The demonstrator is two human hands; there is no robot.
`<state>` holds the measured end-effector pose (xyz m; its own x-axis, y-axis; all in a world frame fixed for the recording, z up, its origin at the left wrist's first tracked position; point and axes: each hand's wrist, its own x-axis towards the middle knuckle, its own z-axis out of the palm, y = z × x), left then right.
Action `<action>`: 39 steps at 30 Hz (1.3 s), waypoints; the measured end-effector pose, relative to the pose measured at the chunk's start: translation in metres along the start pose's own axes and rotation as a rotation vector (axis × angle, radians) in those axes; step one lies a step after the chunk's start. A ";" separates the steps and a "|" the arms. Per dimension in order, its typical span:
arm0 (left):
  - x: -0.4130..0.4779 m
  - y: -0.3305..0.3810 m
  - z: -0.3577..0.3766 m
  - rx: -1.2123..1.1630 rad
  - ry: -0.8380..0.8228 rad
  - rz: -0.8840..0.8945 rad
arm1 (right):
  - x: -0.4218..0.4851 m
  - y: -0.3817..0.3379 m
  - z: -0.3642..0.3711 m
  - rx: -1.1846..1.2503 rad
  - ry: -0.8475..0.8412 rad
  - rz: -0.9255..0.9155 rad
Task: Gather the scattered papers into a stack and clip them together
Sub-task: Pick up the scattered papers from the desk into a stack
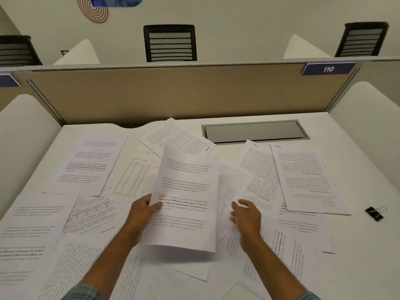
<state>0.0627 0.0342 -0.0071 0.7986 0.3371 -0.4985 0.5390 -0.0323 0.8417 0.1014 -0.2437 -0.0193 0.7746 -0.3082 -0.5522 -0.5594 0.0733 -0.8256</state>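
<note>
So: early gather step, by my read. The held sheet (pixel 186 198) is up off the desk, near-middle, bowed and tilted towards the camera. The left hand (pixel 141 211) pinches its left edge, thumb on the printed face, fingers behind.

The right hand (pixel 245 213) is just right of that sheet, low over the loose pages, fingers loosely spread. No grip on anything that I can see; can't tell if the fingertips touch paper.

The other papers (pixel 91 165) are scattered flat and overlapping at all angles: left, far-middle, right and along the near edge of the white desk (pixel 357 148). No stack is formed yet.

The binder clip (pixel 374 213) lies on bare desk at the right, just past the right-most sheet (pixel 307 178), well apart from both hands.

Next move likely: the right hand slides up a neighbouring page and adds it to the held one. Flat sheets need an edge lifted first. Print faces mixed ways, so pages may need turning. Square the edges, clip last.

Containers: none in use. The recessed cable hatch (pixel 253 132), far right, has its flap shut; contents are hidden.
</note>
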 end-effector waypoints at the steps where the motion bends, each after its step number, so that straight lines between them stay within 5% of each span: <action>1: 0.002 -0.002 -0.001 -0.045 0.042 -0.020 | 0.009 -0.005 -0.003 0.012 0.089 0.016; 12: 0.025 -0.028 0.012 -0.069 0.042 -0.170 | 0.064 -0.018 0.013 0.163 0.074 0.217; 25: 0.028 -0.029 0.012 -0.091 0.031 -0.192 | 0.052 -0.001 0.028 -0.069 -0.068 0.004; 30: 0.028 -0.029 0.004 -0.231 0.001 -0.219 | 0.056 -0.007 0.010 -0.205 0.008 -0.164; 39: 0.021 -0.018 -0.014 -0.505 -0.031 -0.141 | 0.056 -0.055 -0.070 0.027 0.350 -0.346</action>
<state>0.0657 0.0554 -0.0296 0.7396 0.2769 -0.6134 0.4518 0.4713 0.7575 0.1550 -0.3318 0.0027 0.7652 -0.6189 -0.1773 -0.2759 -0.0664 -0.9589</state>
